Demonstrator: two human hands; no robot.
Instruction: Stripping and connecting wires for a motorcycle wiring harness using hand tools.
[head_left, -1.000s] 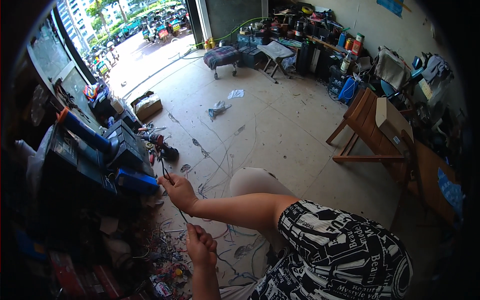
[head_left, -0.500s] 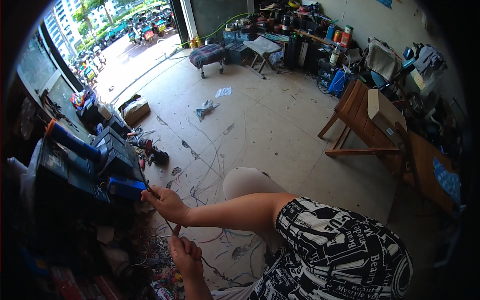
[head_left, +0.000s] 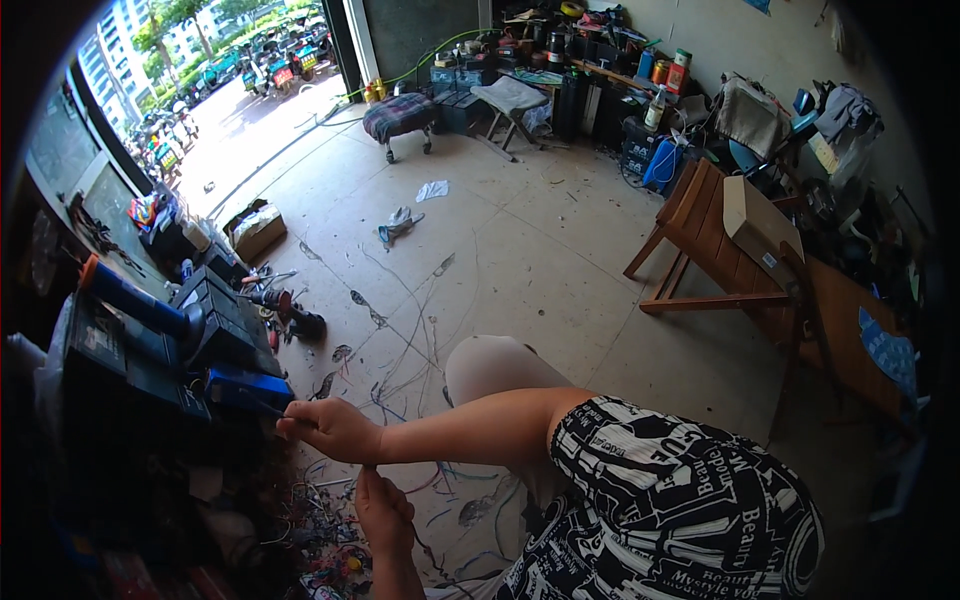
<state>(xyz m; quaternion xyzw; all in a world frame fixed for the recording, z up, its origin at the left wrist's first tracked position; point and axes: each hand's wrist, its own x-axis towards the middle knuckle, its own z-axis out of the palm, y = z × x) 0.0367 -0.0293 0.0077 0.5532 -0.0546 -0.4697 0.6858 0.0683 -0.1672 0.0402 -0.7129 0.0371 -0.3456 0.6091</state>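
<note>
My right hand [head_left: 333, 430], on the arm reaching in from the patterned sleeve, is closed around a thin dark cable. A blurred dark length [head_left: 262, 402] sticks out past its fingers, too smeared to tell cable from tool. Just below, my left hand [head_left: 385, 508] is closed with its index finger pointing up near the right wrist. The dark cable [head_left: 428, 552] trails from the left hand toward my lap. A blue box-shaped block [head_left: 248, 388] lies beyond my right fingertips, beside black battery-like cases [head_left: 222, 325].
Wire scraps [head_left: 330, 530] litter the floor below my hands. A blue cylinder [head_left: 135, 298] lies on the cases at left. A wooden folding chair [head_left: 720, 225] bearing a cardboard box [head_left: 763, 228] stands at right. Farther back are a padded wheeled stool [head_left: 400, 117] and a folding stool [head_left: 510, 96].
My right hand has moved slightly down and left. My left hand has shifted slightly right, closer to the right wrist. The view has turned a little; both hands remain closed.
</note>
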